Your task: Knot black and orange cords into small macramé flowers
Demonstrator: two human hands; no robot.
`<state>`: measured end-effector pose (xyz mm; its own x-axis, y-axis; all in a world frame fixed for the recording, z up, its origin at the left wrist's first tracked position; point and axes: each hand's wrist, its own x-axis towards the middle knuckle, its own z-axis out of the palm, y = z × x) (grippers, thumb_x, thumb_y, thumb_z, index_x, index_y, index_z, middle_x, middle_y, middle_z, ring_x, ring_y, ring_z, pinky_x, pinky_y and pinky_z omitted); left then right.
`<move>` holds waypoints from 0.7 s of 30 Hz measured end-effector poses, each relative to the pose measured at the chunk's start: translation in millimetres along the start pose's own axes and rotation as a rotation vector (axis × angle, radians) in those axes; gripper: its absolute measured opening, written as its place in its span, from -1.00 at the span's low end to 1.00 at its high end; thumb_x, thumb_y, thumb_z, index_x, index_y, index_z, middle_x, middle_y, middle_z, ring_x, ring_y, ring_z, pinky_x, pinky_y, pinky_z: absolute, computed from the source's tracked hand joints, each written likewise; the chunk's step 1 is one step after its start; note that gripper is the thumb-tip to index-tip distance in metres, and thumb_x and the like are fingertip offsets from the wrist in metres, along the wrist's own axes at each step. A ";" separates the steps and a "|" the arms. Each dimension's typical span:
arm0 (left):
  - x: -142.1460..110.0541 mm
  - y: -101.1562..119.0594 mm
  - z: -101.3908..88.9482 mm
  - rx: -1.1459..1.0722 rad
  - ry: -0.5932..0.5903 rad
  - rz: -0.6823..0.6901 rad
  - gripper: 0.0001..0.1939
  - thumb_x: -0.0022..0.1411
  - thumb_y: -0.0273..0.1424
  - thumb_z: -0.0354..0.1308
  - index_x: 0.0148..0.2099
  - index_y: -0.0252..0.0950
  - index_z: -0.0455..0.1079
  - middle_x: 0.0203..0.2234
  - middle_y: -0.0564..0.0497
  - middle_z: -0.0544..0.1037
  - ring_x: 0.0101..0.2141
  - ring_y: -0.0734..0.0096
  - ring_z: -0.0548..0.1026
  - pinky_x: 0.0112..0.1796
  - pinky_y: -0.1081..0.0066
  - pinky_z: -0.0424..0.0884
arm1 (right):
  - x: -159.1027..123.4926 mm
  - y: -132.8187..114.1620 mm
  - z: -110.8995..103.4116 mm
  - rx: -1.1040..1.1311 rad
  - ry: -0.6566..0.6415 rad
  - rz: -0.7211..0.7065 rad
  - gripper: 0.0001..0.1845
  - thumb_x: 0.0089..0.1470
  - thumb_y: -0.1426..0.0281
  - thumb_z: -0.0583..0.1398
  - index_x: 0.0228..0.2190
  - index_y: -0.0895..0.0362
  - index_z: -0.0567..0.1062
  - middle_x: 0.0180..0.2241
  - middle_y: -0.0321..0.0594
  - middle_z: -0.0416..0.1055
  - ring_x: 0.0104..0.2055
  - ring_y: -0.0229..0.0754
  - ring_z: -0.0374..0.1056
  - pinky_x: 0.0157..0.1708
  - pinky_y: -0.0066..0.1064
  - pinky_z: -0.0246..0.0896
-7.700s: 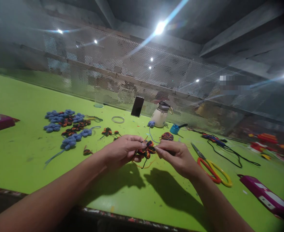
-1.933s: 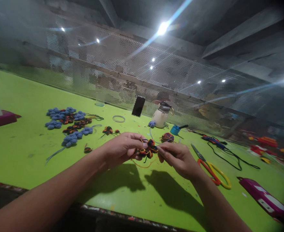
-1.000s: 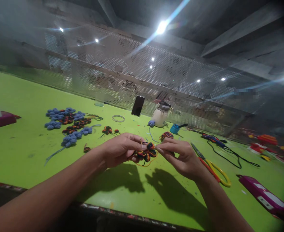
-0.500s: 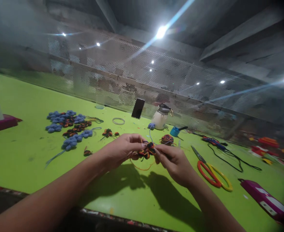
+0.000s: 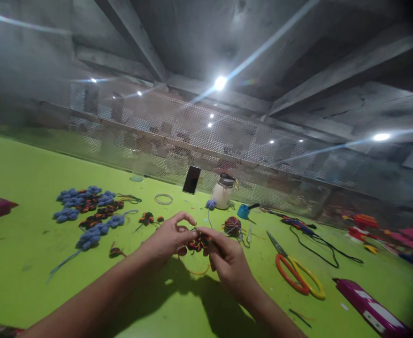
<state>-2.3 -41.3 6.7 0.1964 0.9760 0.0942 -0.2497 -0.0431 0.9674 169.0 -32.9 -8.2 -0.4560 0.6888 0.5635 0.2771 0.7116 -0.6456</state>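
Observation:
Between my two hands is a small crocheted flower (image 5: 197, 243) in black, red and orange yarn. My left hand (image 5: 169, 239) pinches it from the left with thumb and fingers. My right hand (image 5: 229, 263) grips its right side, the index finger reaching over the top towards the left thumb. An orange yarn strand hangs in a loop below the flower. Just beyond my right hand lies a multicoloured yarn ball (image 5: 232, 225). Left of my hands are a dark and orange yarn flower (image 5: 146, 218) and a small yarn piece (image 5: 115, 252).
Blue yarn flowers (image 5: 88, 238) lie in a cluster at left. Orange-and-yellow-handled scissors (image 5: 293, 272) and a purple power strip (image 5: 371, 305) are at right. A phone (image 5: 191, 180), a ring (image 5: 163, 199), a pale jar (image 5: 222, 195) and a blue container (image 5: 243, 211) stand farther back.
The view has tilted up, so the table sits lower in the picture. My right index finger has moved over the flower's top towards my left thumb; both hands keep hold of it.

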 end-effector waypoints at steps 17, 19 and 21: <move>-0.3 12.0 -4.2 0.200 0.338 0.138 -0.53 0.06 -0.02 0.07 -0.15 -0.29 0.34 -0.08 -0.15 0.39 -0.04 0.17 0.30 -0.24 0.36 0.29 | -0.6 8.9 9.0 0.089 0.193 0.105 -0.70 0.10 0.38 0.08 -0.12 0.16 0.42 -0.52 -0.27 0.34 -0.68 -0.39 0.15 -0.69 -0.51 0.14; -1.7 13.1 -3.9 0.263 0.387 0.210 -0.58 0.05 -0.04 0.09 -0.26 -0.31 0.33 -0.20 -0.11 0.44 -0.11 0.19 0.35 -0.23 0.36 0.28 | -0.8 8.4 7.6 0.006 0.212 0.046 -0.70 0.09 0.41 0.08 -0.12 0.15 0.42 -0.47 -0.22 0.40 -0.62 -0.33 0.24 -0.61 -0.46 0.23; -3.4 13.3 -2.3 0.343 0.365 0.248 -0.63 0.06 -0.07 0.10 -0.36 -0.32 0.32 -0.35 -0.06 0.45 -0.22 0.24 0.38 -0.25 0.37 0.27 | -0.6 7.1 6.1 -0.090 0.229 -0.045 -0.70 0.08 0.45 0.08 -0.12 0.13 0.42 -0.35 -0.14 0.46 -0.44 -0.22 0.36 -0.42 -0.37 0.33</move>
<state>-8.4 -44.7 18.7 -0.1855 0.9358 0.2999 0.0880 -0.2882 0.9535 166.0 -29.1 -16.3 -0.2693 0.6623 0.6992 0.3394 0.7447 -0.5746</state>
